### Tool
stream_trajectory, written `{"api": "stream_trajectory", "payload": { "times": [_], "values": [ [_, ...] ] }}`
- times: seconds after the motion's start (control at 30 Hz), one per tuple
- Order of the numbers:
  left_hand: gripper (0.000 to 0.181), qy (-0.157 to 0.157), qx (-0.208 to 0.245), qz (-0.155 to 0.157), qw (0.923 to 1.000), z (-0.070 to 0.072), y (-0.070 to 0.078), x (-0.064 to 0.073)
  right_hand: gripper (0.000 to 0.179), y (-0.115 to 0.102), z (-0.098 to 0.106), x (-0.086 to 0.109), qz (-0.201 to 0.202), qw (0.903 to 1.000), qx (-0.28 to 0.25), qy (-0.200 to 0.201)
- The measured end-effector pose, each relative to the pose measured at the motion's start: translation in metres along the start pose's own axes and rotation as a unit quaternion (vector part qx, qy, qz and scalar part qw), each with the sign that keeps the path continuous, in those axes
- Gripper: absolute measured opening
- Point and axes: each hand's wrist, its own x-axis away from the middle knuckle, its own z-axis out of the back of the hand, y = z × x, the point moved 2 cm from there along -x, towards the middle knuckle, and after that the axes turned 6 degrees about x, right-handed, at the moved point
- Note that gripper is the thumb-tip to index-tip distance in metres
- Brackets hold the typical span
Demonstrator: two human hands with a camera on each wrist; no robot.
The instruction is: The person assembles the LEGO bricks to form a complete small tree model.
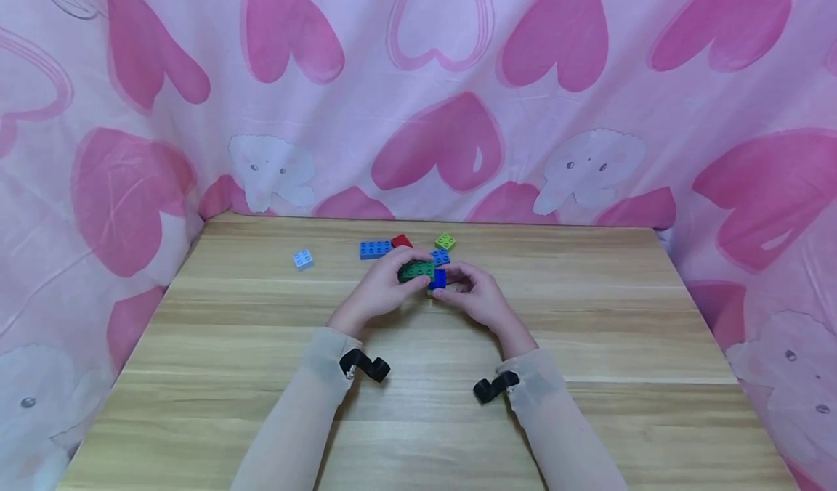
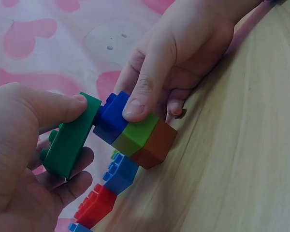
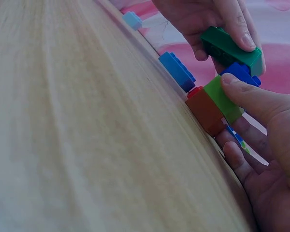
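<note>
My left hand [image 1: 382, 284] pinches a long green toy brick [image 2: 72, 135] between thumb and fingers. Opposite it, my right hand [image 1: 477, 295] grips a small stack of bricks. Dark blue [image 2: 112, 117] is on top, lime green [image 2: 135, 135] in the middle and brown-orange [image 2: 154, 145] at the bottom. In the right wrist view the green brick's end sits right over the studs of the dark blue brick [image 3: 239, 73], tilted above it. The right thumb presses the stack's side, and its fingers curl behind.
Behind the hands lie a blue brick [image 1: 375, 250], a red brick [image 1: 401, 240], another blue brick [image 1: 440, 257] and a lime brick [image 1: 445, 241]. A light blue brick [image 1: 303, 259] sits apart to the left. A heart-patterned curtain [image 1: 431, 142] hangs along the wooden table's [image 1: 418, 433] back edge.
</note>
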Motion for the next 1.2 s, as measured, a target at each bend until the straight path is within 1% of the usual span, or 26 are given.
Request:
{"api": "stream_trajectory", "payload": {
  "times": [0.33,0.57,0.73,0.87,1.03,1.2],
  "values": [
    [0.039,-0.002,0.001,0.004,1.0000,-0.0021,0.0007,-0.0011,0.040,0.0011,0.0007,-0.0013,0.000,1.0000,0.005,0.001],
    [0.039,-0.001,-0.004,0.008,1.0000,-0.0014,0.0025,-0.0008,0.039,0.0019,0.0007,-0.0015,0.005,0.9999,0.007,0.007],
    [0.038,0.002,-0.004,0.003,1.0000,-0.0017,0.0002,-0.0010,0.039,0.0011,0.0002,-0.0011,-0.002,1.0000,0.006,0.006],
    [0.037,0.003,-0.003,0.005,1.0000,-0.0020,-0.0005,-0.0010,0.040,0.0007,0.0002,-0.0013,-0.005,1.0000,0.007,0.004],
    [0.037,0.004,0.001,0.006,1.0000,-0.0022,0.0003,-0.0010,0.041,0.0008,0.0000,-0.0014,-0.002,0.9999,0.010,0.004],
    [0.037,0.007,0.010,0.002,0.9999,-0.0036,-0.0021,-0.0013,0.041,0.0008,0.0001,-0.0014,-0.001,0.9999,0.010,0.006]
  ]
}}
